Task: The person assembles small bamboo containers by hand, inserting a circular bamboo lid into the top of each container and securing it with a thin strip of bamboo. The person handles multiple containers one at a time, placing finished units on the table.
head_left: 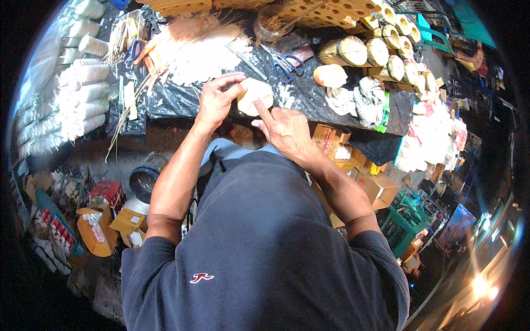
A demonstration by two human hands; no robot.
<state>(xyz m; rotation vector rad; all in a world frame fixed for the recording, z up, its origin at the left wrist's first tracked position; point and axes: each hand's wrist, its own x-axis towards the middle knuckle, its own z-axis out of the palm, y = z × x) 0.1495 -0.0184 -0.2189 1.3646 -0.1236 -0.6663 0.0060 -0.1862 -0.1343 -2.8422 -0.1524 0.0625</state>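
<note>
Over the front edge of the black-covered bench (pixel 171 108) is a cream-coloured round piece (pixel 255 92) with a pale, flat top. My left hand (pixel 218 102) grips its left side, thumb and fingers closed at its rim. From the right, my right hand (pixel 287 129) lays its index finger on the piece, with the thumb by the lower edge and the other fingers curled. What is under the piece is hidden. Beyond it lie a grey rod (pixel 247 62) and blue-handled scissors (pixel 286 67). A rounded cream lump (pixel 330 75) rests to the right, beside a crumpled white cloth (pixel 367 98).
White powder (pixel 193 52) covers the bench's middle, near a bowl (pixel 271 26). Paper-wrapped cylinders (pixel 345 51) are stacked at right. White spools (pixel 88 94) stand at left, near other blue-handled scissors (pixel 133 52). Cardboard boxes (pixel 381 187) sit below at right, others (pixel 96 229) at left.
</note>
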